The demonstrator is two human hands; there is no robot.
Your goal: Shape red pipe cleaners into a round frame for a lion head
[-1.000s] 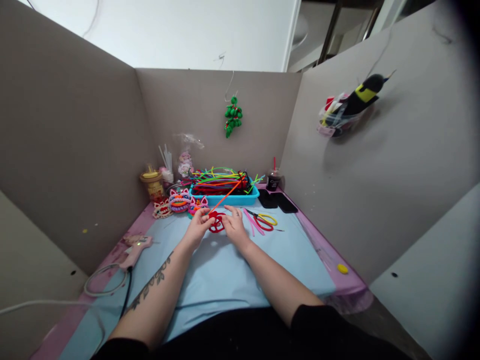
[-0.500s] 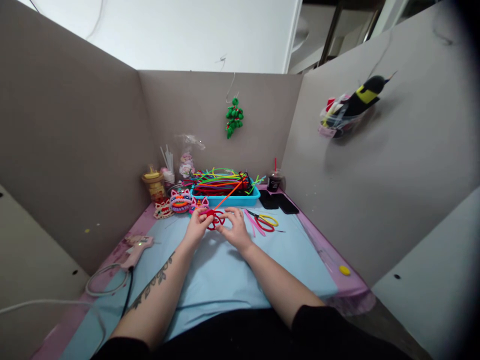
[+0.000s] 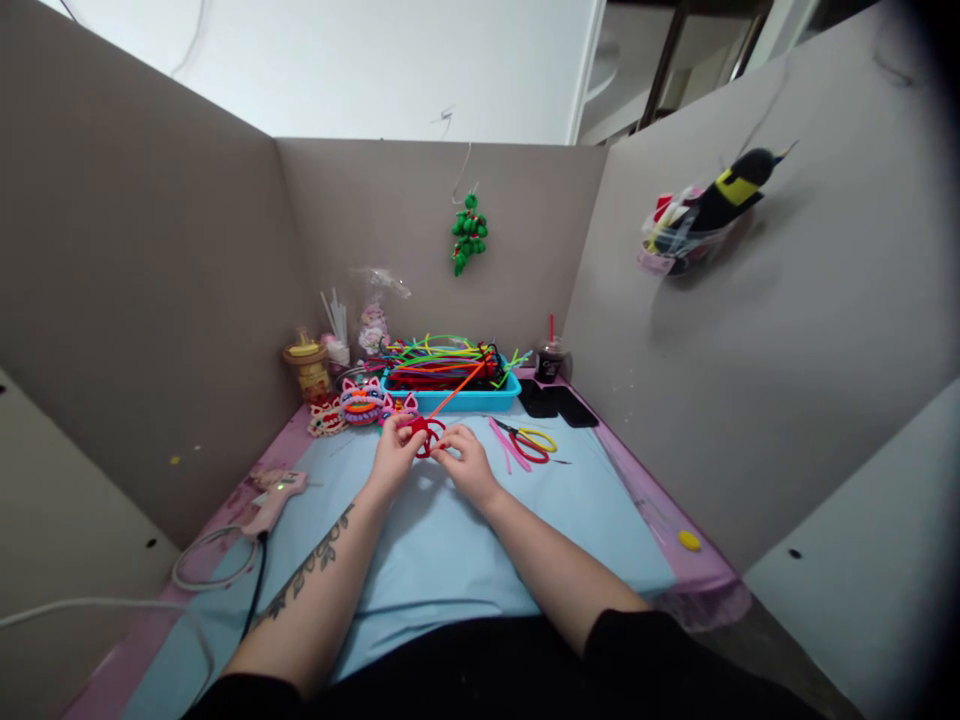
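Above the middle of the blue cloth, my left hand (image 3: 395,452) pinches a piece of red pipe cleaner work (image 3: 421,430) with open loops on its right side. The fingers of my right hand (image 3: 463,458) are pinched together on the loops' lower right edge. An orange pipe cleaner (image 3: 455,391) slants up from behind the red piece toward the blue tray. Right of my hands lie scissors (image 3: 529,443) with red and yellow handles, beside pink pipe cleaner strips (image 3: 510,447).
A blue tray (image 3: 450,402) of colourful pipe cleaners stands behind my hands, with finished animal-head pieces (image 3: 362,402) at its left. Phones (image 3: 559,403) and a drink cup (image 3: 550,362) are back right. A pink glue gun (image 3: 274,503) with its cable lies left.
My right hand has closed its fingers and moved slightly left and down along the red loops. My left hand keeps its hold in nearly the same spot.
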